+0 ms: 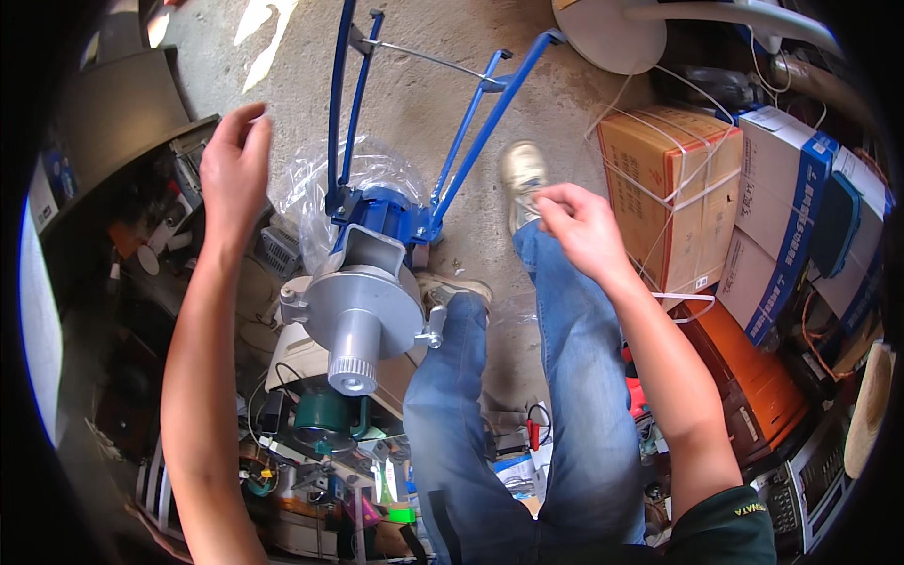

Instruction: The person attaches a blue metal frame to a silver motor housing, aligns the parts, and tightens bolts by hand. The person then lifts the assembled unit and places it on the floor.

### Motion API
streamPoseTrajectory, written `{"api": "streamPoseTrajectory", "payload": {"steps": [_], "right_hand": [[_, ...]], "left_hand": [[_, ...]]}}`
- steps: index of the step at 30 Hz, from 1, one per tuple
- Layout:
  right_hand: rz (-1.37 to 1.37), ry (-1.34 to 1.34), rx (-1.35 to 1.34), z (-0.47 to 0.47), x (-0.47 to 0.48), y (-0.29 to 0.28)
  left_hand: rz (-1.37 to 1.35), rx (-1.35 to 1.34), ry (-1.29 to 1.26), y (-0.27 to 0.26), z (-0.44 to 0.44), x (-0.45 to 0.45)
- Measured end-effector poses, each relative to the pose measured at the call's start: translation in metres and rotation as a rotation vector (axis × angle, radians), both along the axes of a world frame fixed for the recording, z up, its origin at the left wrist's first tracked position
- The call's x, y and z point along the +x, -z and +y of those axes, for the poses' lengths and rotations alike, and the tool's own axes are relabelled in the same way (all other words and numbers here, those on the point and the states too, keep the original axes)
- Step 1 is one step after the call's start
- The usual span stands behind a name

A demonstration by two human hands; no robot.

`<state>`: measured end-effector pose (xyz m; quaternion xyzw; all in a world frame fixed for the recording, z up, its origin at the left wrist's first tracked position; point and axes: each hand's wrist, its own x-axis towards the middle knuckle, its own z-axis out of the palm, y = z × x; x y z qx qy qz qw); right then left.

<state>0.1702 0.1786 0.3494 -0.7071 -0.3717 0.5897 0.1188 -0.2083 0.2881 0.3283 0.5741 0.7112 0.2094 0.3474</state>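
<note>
My left hand [235, 159] is raised at the left with fingers loosely curled, touching nothing that I can see. Over my thigh, my right hand [580, 227] has its fingers bent; whether something small is pinched in them cannot be told. Between the hands stands a machine with a blue motor [385, 215], a grey metal round housing [360, 304] and a ribbed grey knob-like end [353, 374]. A clamp with a wing-shaped handle [436, 326] sits at the housing's right edge. Blue metal legs [480, 134] joined by a thin rod [424, 59] extend away from the motor.
Clear plastic film [304, 185] lies on the concrete floor [431, 92] beside the motor. At right are a strapped cardboard box [639, 205], white and blue cartons [777, 162] and a fan-like round base [611, 35]. A dark green pot [321, 417] and loose clutter lie below the machine.
</note>
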Motion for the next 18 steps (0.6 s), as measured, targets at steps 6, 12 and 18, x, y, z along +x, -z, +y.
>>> {"api": "streamPoseTrajectory", "payload": {"steps": [6,12,18], "right_hand": [[0.167,0.289,-0.006,-0.026,0.005,0.002],[0.007,0.322,0.036,0.031,0.001,0.126],[0.026,0.428,0.278,0.070,-0.014,0.195]], "left_hand": [[0.213,0.102,0.656,0.033,0.012,0.151],[0.615,0.160,0.953,0.151,0.049,0.212],[0.429,0.168,1.133,0.113,0.032,0.199]]}}
